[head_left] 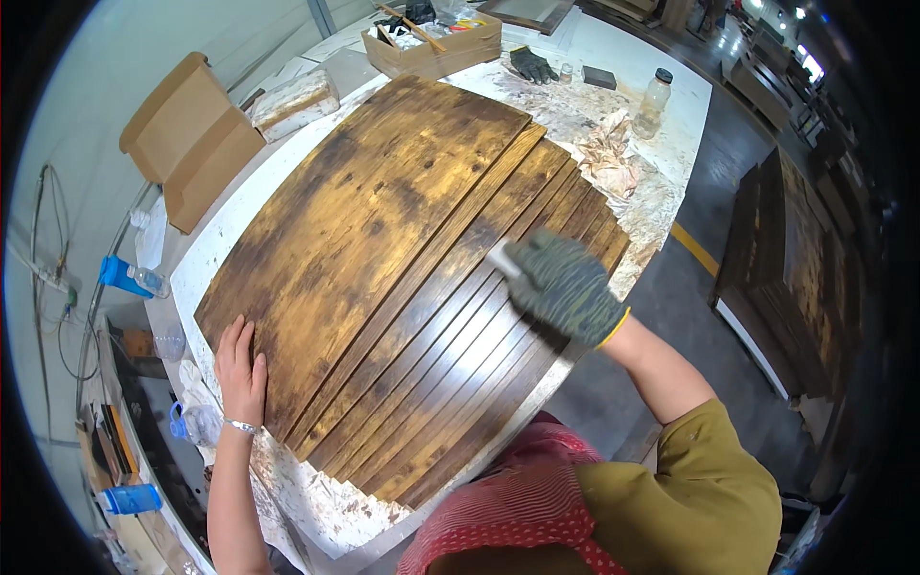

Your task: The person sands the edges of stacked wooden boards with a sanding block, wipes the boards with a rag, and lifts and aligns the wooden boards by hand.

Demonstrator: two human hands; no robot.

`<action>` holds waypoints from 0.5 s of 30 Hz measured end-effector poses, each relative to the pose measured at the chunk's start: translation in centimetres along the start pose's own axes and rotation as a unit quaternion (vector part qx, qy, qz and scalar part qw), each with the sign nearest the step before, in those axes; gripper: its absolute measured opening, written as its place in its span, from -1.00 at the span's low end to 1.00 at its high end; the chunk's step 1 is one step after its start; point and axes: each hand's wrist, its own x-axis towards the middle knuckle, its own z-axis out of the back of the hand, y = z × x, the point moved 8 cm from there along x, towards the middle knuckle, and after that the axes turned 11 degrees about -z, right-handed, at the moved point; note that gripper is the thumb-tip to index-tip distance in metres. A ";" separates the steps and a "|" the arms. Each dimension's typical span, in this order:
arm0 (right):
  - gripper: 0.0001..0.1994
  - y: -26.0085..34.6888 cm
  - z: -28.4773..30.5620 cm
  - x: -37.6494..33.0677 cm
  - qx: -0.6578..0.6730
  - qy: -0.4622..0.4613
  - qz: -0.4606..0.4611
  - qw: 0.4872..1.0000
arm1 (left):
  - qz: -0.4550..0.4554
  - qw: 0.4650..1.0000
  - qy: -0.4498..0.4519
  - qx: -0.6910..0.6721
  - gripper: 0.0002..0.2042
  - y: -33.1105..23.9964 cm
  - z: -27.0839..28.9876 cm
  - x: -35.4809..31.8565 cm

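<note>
A stack of brown wood-grain panels point(369, 192) lies fanned out in front of me, the edges overlapping like steps toward my body. My bare left hand point(240, 374) rests with fingers stretched out on the left end of the topmost panel. Over the right part of the overlapping edges is my right hand point(565, 286), in a dark camouflage-patterned glove with a yellow cuff. It is closed round a small pale pad point(501, 257), whose end sticks out past the fingers; motion blur hides its exact kind.
The panels lie on a stained white table point(676, 182). Toward its far right are a crumpled cloth point(609, 158), a glass jar point(654, 103) and a dark glove point(533, 65). A filled carton point(436, 48) and an open cardboard box point(192, 134) stand farther back. More stacked panels point(781, 278) are at right.
</note>
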 end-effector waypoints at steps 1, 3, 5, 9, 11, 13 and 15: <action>-0.72 1.1 -0.3 -0.5 -0.012 -0.019 0.068 0.997 | 0.006 1.000 0.001 0.004 -0.53 0.1 -0.1 -0.1; -0.74 2.2 -0.2 -1.4 -0.011 -0.056 0.116 0.992 | 0.003 1.000 -0.004 0.004 -0.54 0.1 -0.1 -0.1; -0.72 3.3 -0.9 -1.6 -0.050 -0.015 0.121 0.991 | 0.002 1.000 -0.008 0.004 -0.54 0.1 -0.1 -0.1; -0.70 1.0 1.0 -0.1 -0.035 -0.050 0.010 0.998 | 0.000 1.000 -0.010 0.001 -0.54 0.2 -0.1 -0.1; -0.72 1.2 1.1 -0.1 -0.049 -0.068 0.015 0.996 | 0.000 1.000 -0.013 0.000 -0.54 0.2 -0.1 -0.1; -0.74 2.6 1.5 -1.1 -0.038 -0.138 0.075 0.987 | 0.004 1.000 -0.013 0.005 -0.54 0.3 -0.2 -0.2; -0.84 4.2 -0.4 -1.7 -0.039 -0.031 0.088 0.995 | -0.003 1.000 -0.017 0.003 -0.54 0.3 -0.2 -0.2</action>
